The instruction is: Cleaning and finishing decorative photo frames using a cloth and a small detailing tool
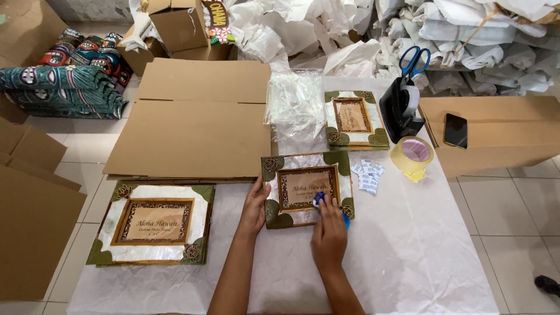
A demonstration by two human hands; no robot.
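Note:
A decorated photo frame (307, 188) with shell-white border and green leaf corners lies on white paper in front of me. My left hand (254, 207) rests flat against its left edge, steadying it. My right hand (329, 234) presses a blue cloth (319, 200) onto the frame's lower right part. A larger matching frame (153, 223) lies to the left. A third one (353, 118) sits farther back.
Flat cardboard sheets (192, 125) lie behind the frames, clear plastic bags (295, 102) beside them. Small white packets (367, 175), a tape roll (412, 153), a black dispenser with blue scissors (402, 99) and a phone (455, 130) on a box are at right.

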